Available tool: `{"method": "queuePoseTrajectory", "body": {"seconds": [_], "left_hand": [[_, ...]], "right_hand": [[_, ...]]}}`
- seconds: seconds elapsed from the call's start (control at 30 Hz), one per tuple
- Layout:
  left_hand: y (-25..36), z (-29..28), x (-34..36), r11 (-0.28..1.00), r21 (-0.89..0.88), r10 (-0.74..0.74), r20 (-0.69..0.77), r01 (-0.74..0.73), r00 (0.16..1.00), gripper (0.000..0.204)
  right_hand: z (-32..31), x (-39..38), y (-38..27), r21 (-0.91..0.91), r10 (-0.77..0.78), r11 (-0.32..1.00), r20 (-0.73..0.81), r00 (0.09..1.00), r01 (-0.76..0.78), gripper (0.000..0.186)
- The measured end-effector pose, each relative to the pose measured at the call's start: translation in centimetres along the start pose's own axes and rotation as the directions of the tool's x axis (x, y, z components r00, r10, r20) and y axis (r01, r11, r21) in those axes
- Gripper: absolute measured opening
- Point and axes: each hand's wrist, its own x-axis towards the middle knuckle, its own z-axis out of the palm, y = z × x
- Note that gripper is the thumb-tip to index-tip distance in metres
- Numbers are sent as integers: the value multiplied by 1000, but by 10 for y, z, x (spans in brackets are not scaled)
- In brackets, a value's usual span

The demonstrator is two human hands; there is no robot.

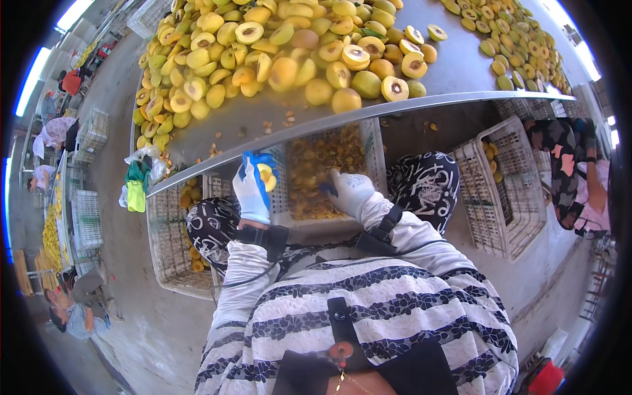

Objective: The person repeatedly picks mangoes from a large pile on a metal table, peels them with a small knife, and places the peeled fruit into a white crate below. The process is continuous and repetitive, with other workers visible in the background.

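Note:
My left hand, in a white glove with blue fingers, is closed around a yellow peach half just below the metal table's edge. To its right, my right hand wears a similar glove and is held over a white crate full of yellow-brown fruit pieces. Its fingers are curled in, and what they hold, if anything, is hidden and blurred. Beyond the hands, a large heap of whole and halved yellow peaches covers the table.
A white crate with fruit stands by my left knee, another crate to my right. Plastic bags and green cloth hang at the table's left corner. A second fruit heap lies far right. A person sits at the right.

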Motion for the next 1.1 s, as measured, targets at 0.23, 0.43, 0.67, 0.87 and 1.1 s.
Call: {"method": "queuePoseTrajectory", "body": {"seconds": [0.23,0.43,0.67,0.87,1.1], "left_hand": [[2,8,-6,988,80,-138,96,131,986,52],[9,-5,-4,994,64,-98,117,91,988,44],[48,-41,-6,992,126,-17,-5,18,1000,36],[151,-170,40,171,963,453,111,-208,885,32],[128,-13,176,189,750,314,565,-634,763,41]], "right_hand": [[-1,4,-25,63,-207,977,37,978,204,40],[-5,7,-17,21,-58,998,-52,997,59,41],[-6,8,2,92,5,996,-84,996,3,37],[-19,-1,44,421,241,875,55,969,-241,31],[9,21,42,468,228,859,12,974,-207,27]]}}
